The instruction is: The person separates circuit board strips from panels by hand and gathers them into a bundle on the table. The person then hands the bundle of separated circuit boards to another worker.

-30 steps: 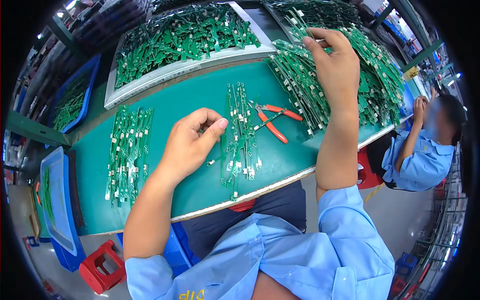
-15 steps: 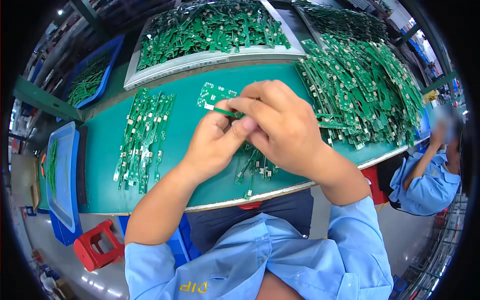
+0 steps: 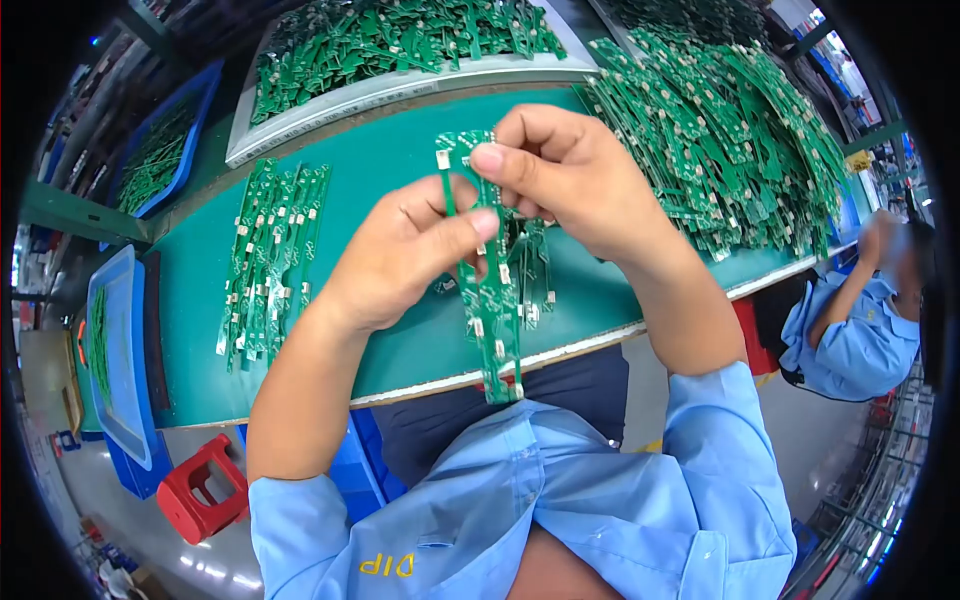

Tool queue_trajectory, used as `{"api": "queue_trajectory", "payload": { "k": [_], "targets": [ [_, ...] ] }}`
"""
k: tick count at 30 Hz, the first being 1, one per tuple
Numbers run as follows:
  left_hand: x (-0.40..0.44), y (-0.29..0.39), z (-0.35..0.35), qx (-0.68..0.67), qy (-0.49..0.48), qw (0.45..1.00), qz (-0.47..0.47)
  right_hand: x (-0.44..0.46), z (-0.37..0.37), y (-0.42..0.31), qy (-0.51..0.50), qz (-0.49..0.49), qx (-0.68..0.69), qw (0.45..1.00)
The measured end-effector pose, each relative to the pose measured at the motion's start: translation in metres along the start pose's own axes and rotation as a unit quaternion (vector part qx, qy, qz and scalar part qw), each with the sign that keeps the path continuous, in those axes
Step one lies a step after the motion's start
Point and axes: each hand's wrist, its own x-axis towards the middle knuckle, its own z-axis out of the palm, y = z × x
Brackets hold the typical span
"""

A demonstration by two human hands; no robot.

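A long green circuit board panel (image 3: 490,320) with small white connectors hangs between my hands over the table's front edge. My left hand (image 3: 415,240) pinches it along its left side, thumb on top. At its upper end my right hand (image 3: 570,170) grips it between thumb and fingers. Behind the panel, a few more circuit boards (image 3: 535,280) lie on the green table, partly hidden by it. Left of my left hand, several narrow boards (image 3: 270,260) are laid side by side.
A large heap of circuit boards (image 3: 720,150) covers the table's right side. Behind the table stands a white-rimmed tray (image 3: 400,88) full of boards. Blue trays (image 3: 128,350) are at the left, above a red stool (image 3: 205,490). A co-worker (image 3: 850,325) sits at the right.
The circuit board panel has swung from lying crosswise to hanging lengthwise toward me. My right hand has moved up to its far end, and my hands are farther apart.
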Motion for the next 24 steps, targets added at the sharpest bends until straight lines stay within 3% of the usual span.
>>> {"api": "queue_trajectory", "payload": {
  "k": [4,6,8,9,10,15,19,20,22,24],
  "targets": [
    [0.003,-0.005,-0.001,0.003,0.042,0.999,0.026,0.0,0.003,0.0,-0.044,0.034,0.016,0.998],
    [0.001,-0.002,-0.002,0.027,0.041,0.999,0.001,0.002,-0.005,-0.005,-0.068,0.072,-0.06,0.993],
    [0.001,-0.002,-0.001,0.022,0.015,1.0,-0.012,0.009,-0.014,0.011,-0.123,0.049,-0.11,0.985],
    [0.0,-0.004,0.001,0.019,0.011,1.0,0.005,0.014,-0.006,0.023,-0.101,0.036,0.042,0.993],
    [0.001,-0.005,0.001,0.022,0.007,0.999,0.031,0.013,-0.007,0.014,-0.092,0.071,0.033,0.993],
    [0.005,-0.012,-0.004,-0.035,0.011,0.999,0.025,0.019,-0.001,0.031,-0.101,0.032,0.128,0.986],
    [0.007,-0.004,-0.026,-0.093,-0.011,0.995,0.037,0.019,-0.015,0.011,-0.016,0.102,0.013,0.995],
    [0.009,0.0,-0.03,-0.101,0.055,0.993,0.04,0.021,-0.022,0.013,0.031,0.105,-0.007,0.994],
    [0.011,0.007,-0.039,-0.115,0.165,0.977,0.075,0.026,-0.031,0.011,0.069,0.071,-0.215,0.972],
    [0.01,0.008,-0.048,-0.136,0.192,0.965,0.114,0.026,-0.029,0.01,0.14,0.005,-0.357,0.924]
  ]
}}
